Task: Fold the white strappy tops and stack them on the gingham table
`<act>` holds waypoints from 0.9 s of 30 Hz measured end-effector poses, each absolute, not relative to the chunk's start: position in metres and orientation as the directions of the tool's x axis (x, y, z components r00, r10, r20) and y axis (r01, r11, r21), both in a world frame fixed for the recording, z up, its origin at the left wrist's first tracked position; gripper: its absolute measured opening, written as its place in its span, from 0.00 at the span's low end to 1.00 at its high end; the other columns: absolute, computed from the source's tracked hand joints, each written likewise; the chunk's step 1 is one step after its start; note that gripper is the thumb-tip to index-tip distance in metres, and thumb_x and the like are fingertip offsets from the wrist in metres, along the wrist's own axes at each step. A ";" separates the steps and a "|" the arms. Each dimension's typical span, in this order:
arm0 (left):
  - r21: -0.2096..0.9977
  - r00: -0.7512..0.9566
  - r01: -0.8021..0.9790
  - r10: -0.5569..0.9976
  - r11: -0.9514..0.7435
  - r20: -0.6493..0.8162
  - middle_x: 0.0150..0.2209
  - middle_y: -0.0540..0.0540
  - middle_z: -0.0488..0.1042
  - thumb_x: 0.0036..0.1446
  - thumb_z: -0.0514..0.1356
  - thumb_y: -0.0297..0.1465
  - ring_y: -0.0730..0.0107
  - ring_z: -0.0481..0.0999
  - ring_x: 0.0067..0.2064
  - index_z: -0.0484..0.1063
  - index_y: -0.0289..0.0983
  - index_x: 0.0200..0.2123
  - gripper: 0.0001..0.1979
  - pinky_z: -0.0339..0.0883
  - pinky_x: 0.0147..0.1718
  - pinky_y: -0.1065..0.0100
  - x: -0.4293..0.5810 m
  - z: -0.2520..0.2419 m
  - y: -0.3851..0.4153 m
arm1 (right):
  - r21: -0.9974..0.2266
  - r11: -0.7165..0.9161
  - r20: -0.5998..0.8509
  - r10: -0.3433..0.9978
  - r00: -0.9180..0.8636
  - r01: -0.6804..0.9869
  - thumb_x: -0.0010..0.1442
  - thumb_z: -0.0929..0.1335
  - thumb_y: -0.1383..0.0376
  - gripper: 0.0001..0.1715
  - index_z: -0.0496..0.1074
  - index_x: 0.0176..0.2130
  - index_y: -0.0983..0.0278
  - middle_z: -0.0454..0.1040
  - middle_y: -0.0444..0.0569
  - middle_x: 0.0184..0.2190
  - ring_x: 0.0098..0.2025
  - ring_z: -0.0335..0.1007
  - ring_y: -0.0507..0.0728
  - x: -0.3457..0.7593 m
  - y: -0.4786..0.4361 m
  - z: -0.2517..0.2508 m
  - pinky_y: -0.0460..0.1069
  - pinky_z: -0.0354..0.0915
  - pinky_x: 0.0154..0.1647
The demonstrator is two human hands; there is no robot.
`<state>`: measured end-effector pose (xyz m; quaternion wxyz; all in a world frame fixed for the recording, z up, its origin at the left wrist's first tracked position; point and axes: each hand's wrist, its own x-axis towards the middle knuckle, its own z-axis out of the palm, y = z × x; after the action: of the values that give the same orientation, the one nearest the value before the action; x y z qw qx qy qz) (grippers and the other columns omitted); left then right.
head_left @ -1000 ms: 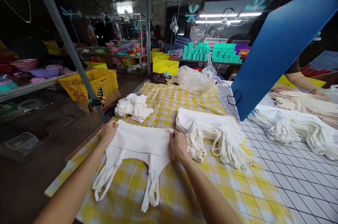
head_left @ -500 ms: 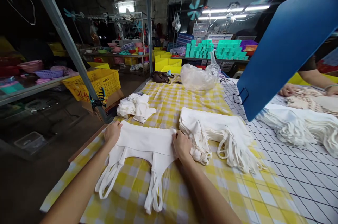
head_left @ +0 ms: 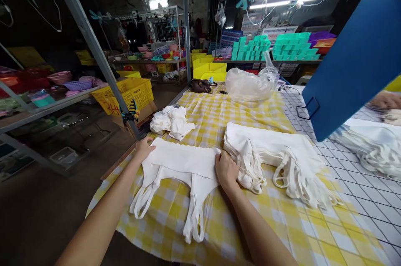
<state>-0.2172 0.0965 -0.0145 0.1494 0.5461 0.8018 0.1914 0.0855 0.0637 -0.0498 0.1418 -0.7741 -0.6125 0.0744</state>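
A white strappy crop top (head_left: 184, 158) lies flat on the yellow checked cloth (head_left: 216, 115), its straps pointing toward me. My left hand (head_left: 144, 150) is closed on its far left corner, fingers pinching the edge. At the opposite side edge, my right hand (head_left: 226, 169) grips the fabric with curled fingers; the thumb is partly hidden. Just beyond my right hand sits a neat stack of white tops (head_left: 266, 138), with loose straps trailing down. Behind the crop top is a crumpled heap of white garments (head_left: 172, 121).
A tilted blue panel (head_left: 354, 57) rises at the right, beside another white stack (head_left: 369, 143) and a co-worker's hand (head_left: 385, 101). A clear plastic bag (head_left: 247, 85) and dark handbag (head_left: 201, 86) lie at the back. A metal post (head_left: 90, 49) and yellow crate (head_left: 138, 92) stand left.
My view has turned, so the scene sits farther right, except the far-left things now showing more. Both hands keep their hold on the crop top, which lies nearly the same.
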 end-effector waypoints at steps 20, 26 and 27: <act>0.672 -0.242 0.628 0.919 0.393 -0.311 0.13 0.62 0.56 0.42 0.64 0.26 0.79 0.57 0.13 0.64 0.28 0.49 0.27 0.54 0.14 0.74 -0.247 -0.015 0.078 | -0.336 -0.243 0.073 0.956 0.283 0.910 0.64 0.54 0.61 0.19 0.68 0.42 0.67 0.75 0.57 0.37 0.38 0.73 0.60 0.086 0.063 -0.051 0.52 0.61 0.37; 0.730 -0.201 0.573 0.927 0.373 -0.316 0.13 0.60 0.59 0.43 0.64 0.27 0.79 0.58 0.14 0.62 0.28 0.50 0.29 0.52 0.14 0.75 -0.250 -0.018 0.074 | -0.348 -0.245 0.054 0.959 0.280 0.905 0.64 0.55 0.62 0.17 0.67 0.42 0.66 0.75 0.55 0.36 0.38 0.72 0.60 0.086 0.064 -0.052 0.51 0.61 0.36; 0.713 -0.202 0.597 0.929 0.368 -0.310 0.14 0.60 0.59 0.43 0.63 0.27 0.78 0.59 0.14 0.62 0.28 0.50 0.29 0.53 0.15 0.75 -0.249 -0.018 0.074 | -0.352 -0.246 0.052 0.958 0.281 0.903 0.64 0.55 0.62 0.17 0.66 0.42 0.66 0.75 0.55 0.36 0.37 0.72 0.60 0.086 0.064 -0.052 0.51 0.61 0.35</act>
<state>-0.2493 0.0743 -0.0177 0.3663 0.5145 0.7414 0.2269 0.0857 0.0641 -0.0516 0.1587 -0.7846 -0.5931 0.0866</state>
